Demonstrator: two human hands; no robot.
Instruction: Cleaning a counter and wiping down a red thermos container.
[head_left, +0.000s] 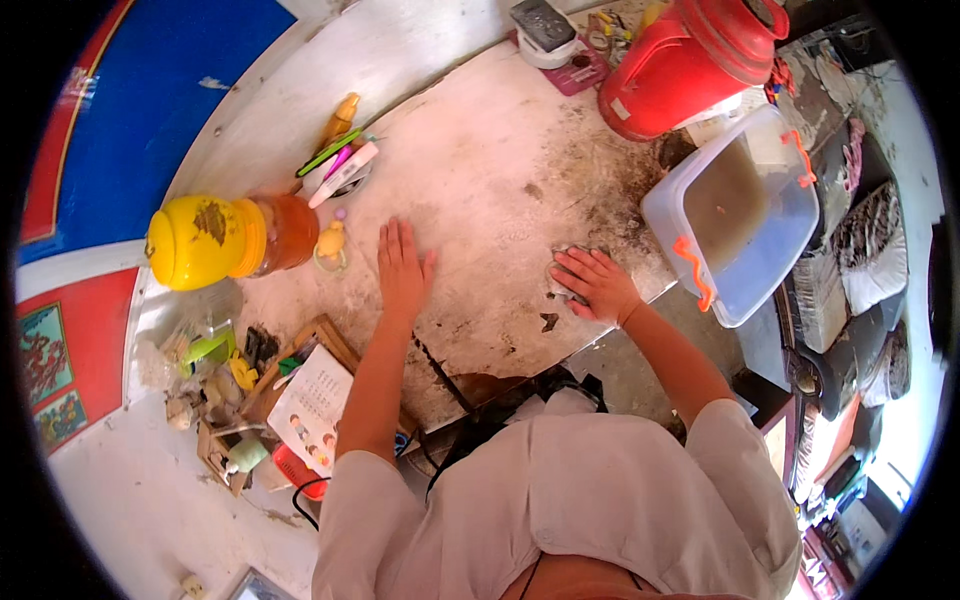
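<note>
My left hand (405, 266) lies palm down on the stained, pale tabletop (465, 172), fingers straight and a little apart, near a small yellow toy (330, 240). To the right, my right hand (596, 281) is pressed flat over a thin, pale piece of material (559, 289), perhaps a cloth or wipe; most of it is hidden beneath the palm. Dark grime marks the surface around and beyond that hand. A clear plastic tub (731, 217) with orange handles, holding murky brown water, stands to the right of my right hand.
A red jug (686, 67) stands at the back right, beside a white container (546, 49). At left are a yellow-lidded jar (240, 240) and a holder with pens (345, 169). An open book (315, 409) and clutter lie at lower left.
</note>
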